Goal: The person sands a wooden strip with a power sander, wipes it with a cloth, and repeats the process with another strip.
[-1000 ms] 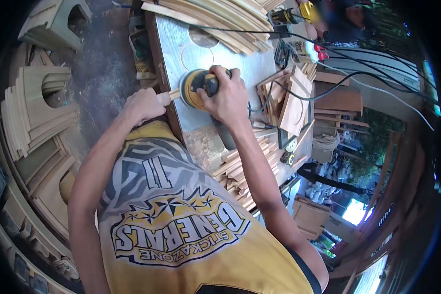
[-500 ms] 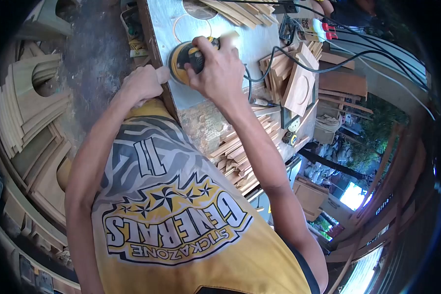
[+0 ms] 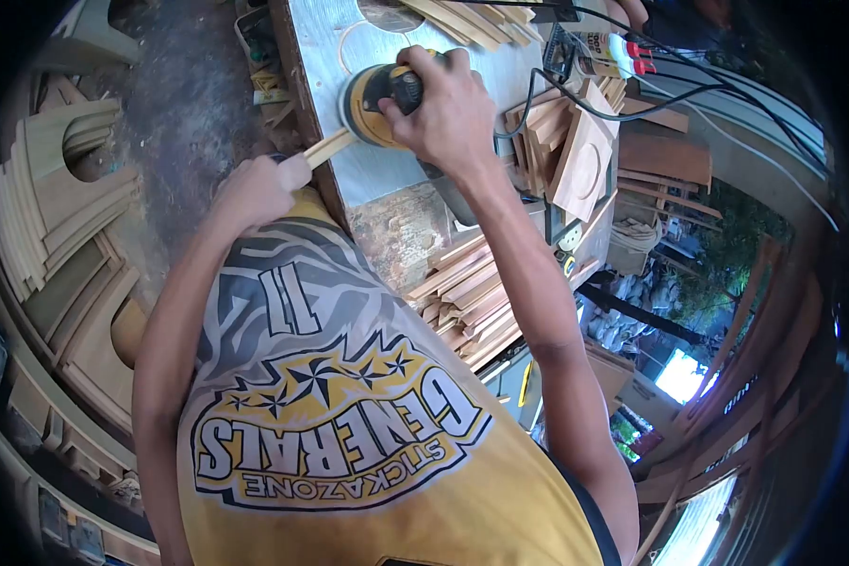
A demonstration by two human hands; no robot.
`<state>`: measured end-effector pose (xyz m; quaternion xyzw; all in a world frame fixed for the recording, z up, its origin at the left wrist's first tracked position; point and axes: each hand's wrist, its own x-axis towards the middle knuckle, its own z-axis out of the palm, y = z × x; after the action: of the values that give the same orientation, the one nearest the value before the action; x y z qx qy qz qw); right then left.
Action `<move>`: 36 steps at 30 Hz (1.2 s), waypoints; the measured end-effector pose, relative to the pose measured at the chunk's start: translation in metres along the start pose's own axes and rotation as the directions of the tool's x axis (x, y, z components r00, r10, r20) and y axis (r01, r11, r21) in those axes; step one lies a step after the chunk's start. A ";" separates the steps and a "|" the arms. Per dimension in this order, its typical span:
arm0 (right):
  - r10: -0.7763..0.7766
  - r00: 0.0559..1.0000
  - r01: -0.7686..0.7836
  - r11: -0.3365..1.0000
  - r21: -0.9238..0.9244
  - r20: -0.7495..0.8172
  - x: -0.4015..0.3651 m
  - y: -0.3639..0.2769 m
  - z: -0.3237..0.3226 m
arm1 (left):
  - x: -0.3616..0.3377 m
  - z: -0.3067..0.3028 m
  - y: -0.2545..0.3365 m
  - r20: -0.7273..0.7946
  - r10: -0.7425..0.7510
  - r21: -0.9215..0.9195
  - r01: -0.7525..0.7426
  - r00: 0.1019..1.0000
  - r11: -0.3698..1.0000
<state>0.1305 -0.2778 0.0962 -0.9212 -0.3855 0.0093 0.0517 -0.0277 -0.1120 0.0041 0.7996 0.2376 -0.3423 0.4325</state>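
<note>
My right hand (image 3: 455,118) is wrapped around the top of a yellow and black orbital sander (image 3: 366,106). The sander stands over a pale, smooth board (image 3: 379,177) on the workbench. In my left hand (image 3: 262,191), at the bench's near-left edge, is a narrow wood strip (image 3: 328,147). The strip reaches from my fingers over the edge to the sander's rim; whether its far end lies under the pad is hidden. A black cord (image 3: 528,99) runs off to the right from near the sander.
Cut wood pieces (image 3: 571,156) and stacked strips (image 3: 467,302) lie on the bench to the right. More thin strips (image 3: 472,21) are at the far side, near white glue bottles with red caps (image 3: 623,55). Curved wooden panels (image 3: 52,198) stand at the left.
The sander and my right hand have shifted a little right and upward. My left hand has drawn slightly down and left, and the wood strip now shows between it and the sander.
</note>
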 end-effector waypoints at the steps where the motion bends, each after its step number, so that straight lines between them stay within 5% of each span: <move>1: 0.031 1.000 -0.030 0.999 -0.026 0.004 0.001 0.006 -0.001 | -0.010 -0.004 0.000 0.069 -0.092 -0.053 0.095 0.993 0.994; 4: 0.085 0.996 -0.083 0.993 -0.087 0.022 0.010 0.035 -0.001 | -0.012 0.014 -0.030 -0.013 0.019 -0.012 -0.019 1.000 1.000; 13: 0.209 0.977 -0.213 0.957 -0.196 -0.038 0.033 0.116 -0.022 | -0.022 0.032 -0.054 -0.114 -0.015 -0.030 0.011 0.993 0.999; 23: 0.153 0.981 -0.146 0.987 -0.068 0.115 0.012 0.058 -0.014 | -0.022 0.014 -0.020 -0.005 -0.082 -0.075 0.081 0.997 0.994; 28: 0.035 0.986 -0.031 0.999 -0.027 0.161 -0.021 0.006 -0.015 | 0.002 0.023 -0.014 -0.174 0.083 0.043 -0.076 0.981 0.996; 36: -0.115 0.988 0.114 0.993 0.017 0.099 -0.033 -0.015 -0.007 | 0.002 0.010 0.006 -0.004 0.053 0.088 -0.053 0.999 0.995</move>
<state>0.0970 -0.2918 0.1042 -0.8956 -0.4399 0.0546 0.0378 -0.0257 -0.1237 0.0012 0.8249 0.2022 -0.3384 0.4050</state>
